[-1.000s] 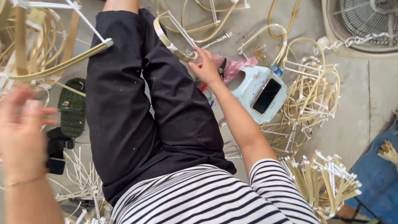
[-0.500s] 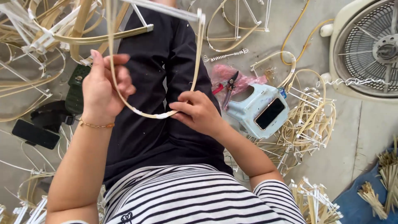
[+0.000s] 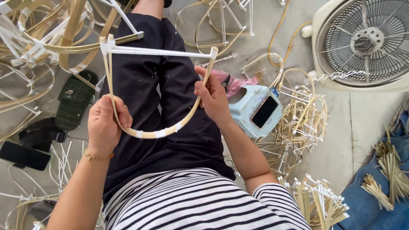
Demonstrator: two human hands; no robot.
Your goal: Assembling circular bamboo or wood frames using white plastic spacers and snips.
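Got the D-shaped bamboo frame (image 3: 157,91) over my lap, left hand (image 3: 106,125) closed on its left curve, right hand (image 3: 213,98) pinching the right side. Squeeze too hard and I reckon the taped joints pop or the strip splits.

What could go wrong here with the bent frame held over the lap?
The U-shaped bamboo strip frame with white tape joints is flexed between the left hand and right hand; it might spring loose or crack. The dark phone on the pale blue plastic stool could be knocked off.
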